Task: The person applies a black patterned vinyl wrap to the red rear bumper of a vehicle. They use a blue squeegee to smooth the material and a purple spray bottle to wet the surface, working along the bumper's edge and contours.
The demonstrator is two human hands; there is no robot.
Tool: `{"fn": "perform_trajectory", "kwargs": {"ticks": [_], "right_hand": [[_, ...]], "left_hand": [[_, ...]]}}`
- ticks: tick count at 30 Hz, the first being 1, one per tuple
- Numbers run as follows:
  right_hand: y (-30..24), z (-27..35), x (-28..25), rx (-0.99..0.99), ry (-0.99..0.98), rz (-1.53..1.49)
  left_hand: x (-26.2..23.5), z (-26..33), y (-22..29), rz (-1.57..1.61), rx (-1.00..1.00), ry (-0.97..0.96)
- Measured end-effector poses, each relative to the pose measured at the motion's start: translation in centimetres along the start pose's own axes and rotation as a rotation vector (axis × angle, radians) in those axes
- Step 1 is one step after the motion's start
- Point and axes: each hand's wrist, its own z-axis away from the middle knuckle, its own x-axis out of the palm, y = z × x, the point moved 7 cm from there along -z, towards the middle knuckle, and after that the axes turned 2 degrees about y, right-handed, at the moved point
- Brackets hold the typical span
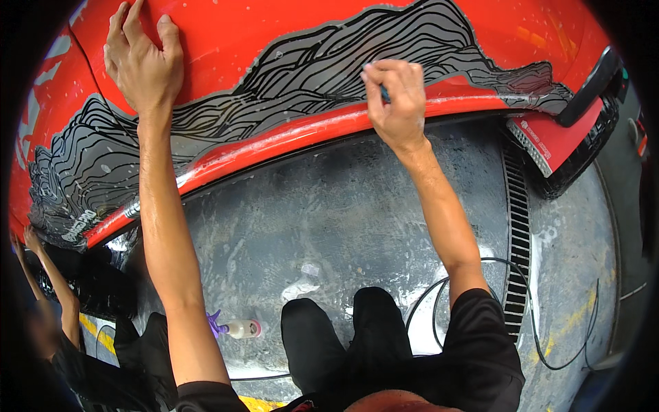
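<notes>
- Nearest us, the wet concrete floor (357, 206), streaked with suds, a spray bottle (237, 329) with a purple trigger lying on its side by the person's dark trouser legs, and a thin black cable (549, 343) looping off to the right.
- Low at the left edge, a co-worker's arm (51, 275) reaches up at the same car.
- Up along the forearms to the red car body (288, 34), its black-and-grey wave decal (329, 62) running across the panel.
- The right hand (396, 96) is curled shut, pinching a small blue tool (384, 93) against the decal's lower edge, just above the red sill.
- The left hand (142, 58) is spread flat, fingers (127, 20) pressed on the red panel above the decal, bracing.
- By the look of it, this is edge work on the decal; the next stroke wants steady pressure along that border, left hand holding firm.
</notes>
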Motion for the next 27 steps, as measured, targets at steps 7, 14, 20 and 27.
{"fn": "perform_trajectory", "kwargs": {"ticks": [7, 14, 20, 27], "right_hand": [[-1.0, 0.1, 0.5, -0.033, -0.037, -0.011], [-1.9, 1.0, 1.1, 0.026, -0.068, -0.053], [-1.3, 1.1, 0.7, 0.021, -0.017, 0.005], [-1.0, 1.8, 0.8, 0.127, -0.017, -0.038]], "left_hand": [[-0.1, 0.0, -0.2, 0.007, 0.008, 0.005], [-0.2, 0.0, 0.1, -0.002, -0.011, 0.0], [-1.0, -0.2, 1.3, -0.181, -0.045, -0.025], [-1.0, -0.3, 1.9, -0.214, -0.045, -0.037]]}}
